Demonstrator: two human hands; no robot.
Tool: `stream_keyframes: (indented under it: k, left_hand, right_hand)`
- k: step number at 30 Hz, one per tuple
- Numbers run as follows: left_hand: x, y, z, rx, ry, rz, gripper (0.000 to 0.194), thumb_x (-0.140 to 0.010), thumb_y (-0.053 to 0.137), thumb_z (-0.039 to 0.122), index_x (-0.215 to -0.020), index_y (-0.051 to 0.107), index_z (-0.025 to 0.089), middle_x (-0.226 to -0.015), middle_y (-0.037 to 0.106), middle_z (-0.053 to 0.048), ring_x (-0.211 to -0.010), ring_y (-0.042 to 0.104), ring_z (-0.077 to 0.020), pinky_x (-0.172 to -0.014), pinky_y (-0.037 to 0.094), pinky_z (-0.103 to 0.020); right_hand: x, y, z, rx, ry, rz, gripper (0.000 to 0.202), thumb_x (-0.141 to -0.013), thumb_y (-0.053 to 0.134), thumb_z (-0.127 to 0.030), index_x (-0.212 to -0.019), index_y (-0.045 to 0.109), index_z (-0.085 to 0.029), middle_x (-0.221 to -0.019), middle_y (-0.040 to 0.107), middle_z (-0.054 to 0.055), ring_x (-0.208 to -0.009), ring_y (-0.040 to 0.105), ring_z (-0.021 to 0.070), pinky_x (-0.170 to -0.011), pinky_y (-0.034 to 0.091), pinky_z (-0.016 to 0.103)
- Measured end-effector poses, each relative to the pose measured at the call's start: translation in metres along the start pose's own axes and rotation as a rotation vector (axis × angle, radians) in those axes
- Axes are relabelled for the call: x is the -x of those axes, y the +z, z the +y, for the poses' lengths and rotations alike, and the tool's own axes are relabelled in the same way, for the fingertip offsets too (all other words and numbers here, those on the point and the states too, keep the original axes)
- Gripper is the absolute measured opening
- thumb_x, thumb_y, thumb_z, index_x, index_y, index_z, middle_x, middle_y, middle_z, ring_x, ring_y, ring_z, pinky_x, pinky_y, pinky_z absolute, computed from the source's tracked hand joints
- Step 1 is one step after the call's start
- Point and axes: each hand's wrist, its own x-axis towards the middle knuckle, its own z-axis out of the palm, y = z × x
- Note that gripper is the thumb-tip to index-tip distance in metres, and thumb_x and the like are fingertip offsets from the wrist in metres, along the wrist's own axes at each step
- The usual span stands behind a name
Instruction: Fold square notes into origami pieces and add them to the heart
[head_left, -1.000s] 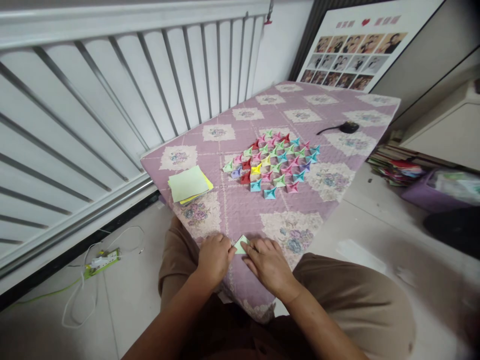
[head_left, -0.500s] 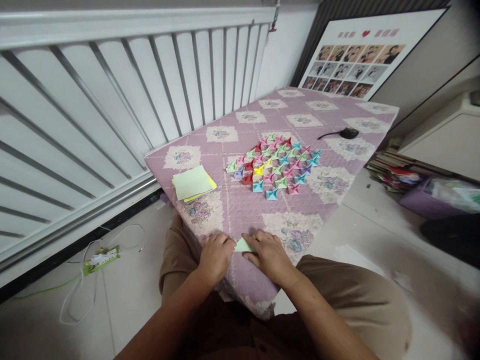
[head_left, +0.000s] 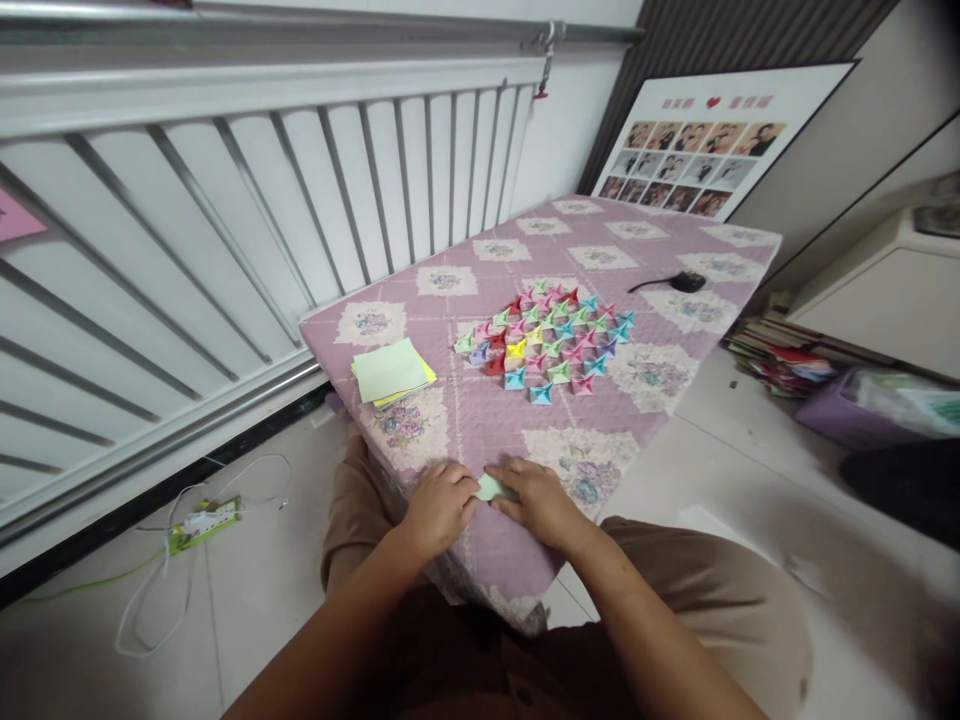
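A small folded piece of light green paper (head_left: 493, 488) lies at the near corner of the table, between my two hands. My left hand (head_left: 441, 505) pinches its left end, fingers bent together. From the other side, my right hand (head_left: 538, 502) grips the right end, its fingers covering part of the paper. Further up the cloth stand several folded paper pieces (head_left: 555, 345) in rows, in pink, green, blue, red, yellow and purple. Left of them rests a stack of paper sheets (head_left: 390, 371), pale green on top with yellow beneath.
A purple flowered cloth (head_left: 480, 420) covers the table. A black object with a cord (head_left: 687, 282) lies at the right edge. The white radiator (head_left: 225, 230) borders the left side. A photo board (head_left: 694, 140) leans at the back. On the floor is a power strip (head_left: 206, 522).
The green paper, a flat triangle before, now shows a narrower, rounder outline between my fingers. My left hand has shifted slightly right. The camera view has tilted up a little.
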Motion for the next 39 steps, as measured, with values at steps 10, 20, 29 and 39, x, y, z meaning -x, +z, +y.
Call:
stream_keyframes:
  k: [10, 20, 29, 39]
  left_hand:
    - [0.0, 0.007, 0.005, 0.02, -0.068, 0.111, 0.017, -0.089, 0.052, 0.025, -0.091, 0.069, 0.025, -0.099, 0.063, -0.003, -0.097, 0.053, -0.0189, -0.088, 0.038, -0.035]
    - [-0.001, 0.012, 0.007, -0.001, -0.069, 0.161, 0.018, -0.089, 0.051, 0.022, -0.085, 0.068, 0.024, -0.096, 0.064, -0.003, -0.094, 0.054, -0.0184, -0.086, 0.039, -0.033]
    - [-0.007, 0.017, 0.007, 0.042, -0.041, 0.183, 0.02, -0.09, 0.047, 0.019, -0.083, 0.065, 0.02, -0.098, 0.061, -0.003, -0.087, 0.056, -0.0136, -0.081, 0.045, -0.025]
    - [-0.003, -0.003, 0.015, 0.218, -0.019, 0.52, 0.025, -0.087, 0.051, 0.016, -0.11, 0.059, 0.021, -0.11, 0.056, -0.007, -0.102, 0.055, -0.0194, -0.091, 0.047, -0.034]
  right_hand:
    - [0.001, 0.001, -0.001, 0.032, -0.005, 0.023, 0.041, -0.083, 0.06, -0.034, -0.123, 0.059, -0.025, -0.102, 0.064, 0.006, -0.098, 0.057, 0.0206, -0.085, 0.039, 0.033]
    - [-0.001, -0.003, -0.015, 0.129, 0.012, 0.033, 0.034, -0.085, 0.057, -0.034, -0.117, 0.062, -0.024, -0.101, 0.063, 0.007, -0.094, 0.057, 0.0208, -0.08, 0.037, 0.032]
    - [-0.003, -0.008, -0.04, 0.398, -0.01, 0.068, 0.014, -0.089, 0.05, -0.022, -0.088, 0.064, -0.021, -0.091, 0.062, 0.007, -0.088, 0.054, 0.0229, -0.072, 0.033, 0.033]
    - [-0.006, -0.019, -0.034, 0.313, 0.055, 0.138, 0.017, -0.09, 0.047, -0.018, -0.08, 0.061, -0.017, -0.081, 0.061, 0.007, -0.074, 0.056, 0.0182, -0.067, 0.037, 0.028]
